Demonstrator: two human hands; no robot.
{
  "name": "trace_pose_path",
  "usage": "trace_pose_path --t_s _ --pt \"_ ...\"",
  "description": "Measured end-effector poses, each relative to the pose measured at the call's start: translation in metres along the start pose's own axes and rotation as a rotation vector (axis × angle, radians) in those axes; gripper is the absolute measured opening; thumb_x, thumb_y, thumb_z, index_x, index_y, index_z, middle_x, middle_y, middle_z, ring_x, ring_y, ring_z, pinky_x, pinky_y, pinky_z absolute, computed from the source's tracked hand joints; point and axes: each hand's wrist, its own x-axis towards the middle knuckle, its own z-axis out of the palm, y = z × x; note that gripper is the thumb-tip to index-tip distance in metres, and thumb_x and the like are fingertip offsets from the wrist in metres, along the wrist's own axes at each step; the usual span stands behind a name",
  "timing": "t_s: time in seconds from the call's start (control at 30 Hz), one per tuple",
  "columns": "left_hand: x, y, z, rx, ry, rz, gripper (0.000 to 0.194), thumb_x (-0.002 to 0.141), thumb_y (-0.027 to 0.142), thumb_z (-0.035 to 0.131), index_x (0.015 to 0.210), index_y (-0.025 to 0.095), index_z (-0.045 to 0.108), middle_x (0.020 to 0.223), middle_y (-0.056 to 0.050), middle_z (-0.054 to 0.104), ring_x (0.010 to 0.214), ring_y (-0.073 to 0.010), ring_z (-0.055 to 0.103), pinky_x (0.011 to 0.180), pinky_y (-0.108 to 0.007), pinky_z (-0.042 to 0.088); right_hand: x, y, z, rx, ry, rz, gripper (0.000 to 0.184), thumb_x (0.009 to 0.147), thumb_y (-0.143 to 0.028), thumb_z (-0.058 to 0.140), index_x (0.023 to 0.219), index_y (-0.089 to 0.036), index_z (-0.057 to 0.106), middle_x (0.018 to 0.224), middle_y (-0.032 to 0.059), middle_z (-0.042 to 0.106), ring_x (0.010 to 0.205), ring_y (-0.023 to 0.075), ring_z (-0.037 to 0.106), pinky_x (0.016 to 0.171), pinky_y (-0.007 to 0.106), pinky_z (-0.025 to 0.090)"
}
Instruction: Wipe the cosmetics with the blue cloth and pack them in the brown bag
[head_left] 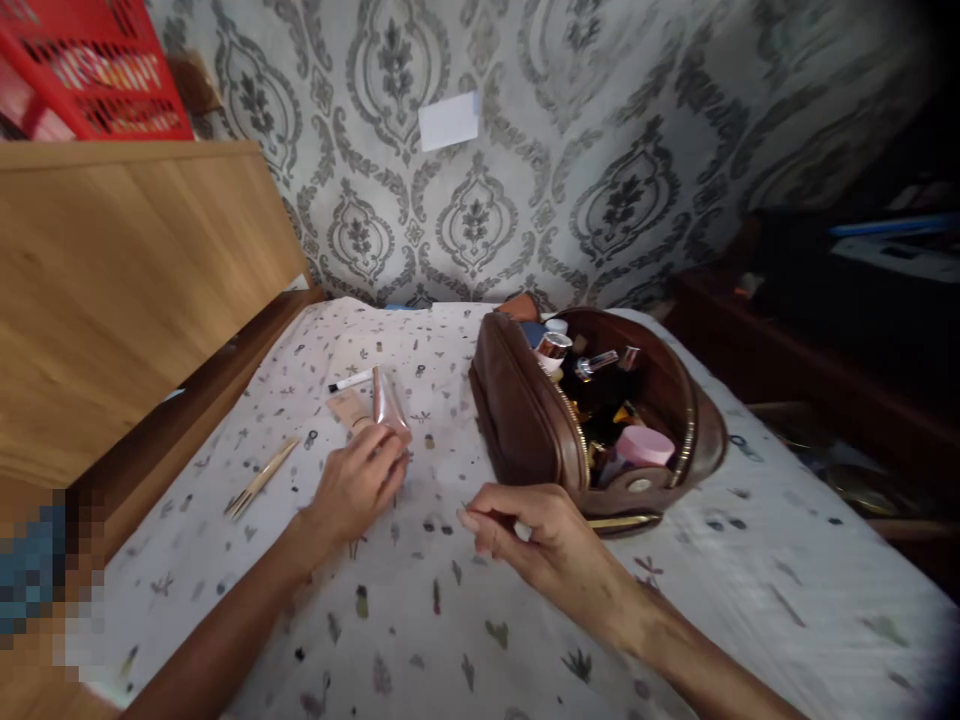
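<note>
My left hand (358,483) rests low over the patterned cloth with its fingers curled at the near end of a shiny rose-coloured cosmetic tube (389,402). A flat beige packet (349,408) lies beside that tube, partly behind my knuckles. Just beyond is a slim white tube with a black cap (351,381). My right hand (536,532) hovers in front of a brown makeup bag (517,420), thumb and fingertips pinched together, and nothing shows between them. The bag stands unzipped, holding a pink-lidded jar (641,448), a bottle with a shiny cap (553,350) and other cosmetics.
Thin wooden-looking sticks or brushes (261,480) lie on the white printed cloth (420,620) to the left. A wooden panel (142,290) borders that side, with a red plastic basket (112,70) above. Patterned wallpaper (480,215) rises behind; dark furniture (750,330) stands right.
</note>
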Motion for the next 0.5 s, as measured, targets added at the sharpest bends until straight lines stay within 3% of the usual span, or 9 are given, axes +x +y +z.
trace_pose_path --t_s 0.1,0.23,0.37,0.43,0.5 --pt "-0.018 -0.032 -0.019 0.035 -0.061 -0.279 0.028 0.103 0.028 0.038 0.113 0.020 0.063 0.102 -0.006 0.066 0.089 -0.0166 0.067 0.073 -0.026 0.051 0.006 0.012 0.014 0.107 -0.041 0.145 0.048 0.094 -0.058 0.055 0.067 -0.017 0.060 0.059 -0.0003 0.061 0.052 0.0110 0.053 0.052 0.023 0.038" --pt "-0.047 -0.073 -0.043 0.212 -0.220 -0.641 0.039 0.101 0.042 0.035 0.120 0.018 0.060 0.115 -0.010 0.063 0.101 -0.0246 0.065 0.080 -0.033 0.051 0.016 0.020 0.029 0.319 -0.054 0.285 0.049 0.082 -0.064 0.066 0.068 -0.018 0.059 0.061 -0.0005 0.062 0.052 0.0108 0.054 0.051 0.022 0.039" --pt "-0.071 -0.089 -0.052 0.238 -0.548 -0.786 0.047 0.096 0.052 0.041 0.127 0.019 0.056 0.125 -0.014 0.060 0.120 -0.0341 0.057 0.078 -0.038 0.052 0.025 0.021 0.046 0.460 -0.067 0.358 0.053 0.075 -0.070 0.069 0.069 -0.017 0.059 0.060 -0.0007 0.062 0.050 0.0095 0.051 0.049 0.021 0.037" --pt "-0.078 -0.088 -0.051 0.208 -0.618 -0.816 0.044 0.096 0.048 0.040 0.129 0.021 0.054 0.128 -0.012 0.060 0.122 -0.0332 0.057 0.080 -0.038 0.051 0.027 0.023 0.054 0.503 -0.064 0.379 0.055 0.072 -0.071 0.071 0.070 -0.017 0.059 0.060 -0.0005 0.062 0.050 0.0093 0.051 0.049 0.022 0.038" --pt "-0.080 -0.085 -0.050 0.190 -0.617 -0.819 0.041 0.097 0.040 0.038 0.131 0.021 0.052 0.128 -0.012 0.062 0.120 -0.0308 0.059 0.083 -0.038 0.050 0.025 0.026 0.061 0.516 -0.055 0.387 0.054 0.071 -0.069 0.073 0.069 -0.017 0.059 0.059 -0.0004 0.062 0.050 0.0095 0.050 0.051 0.023 0.039"
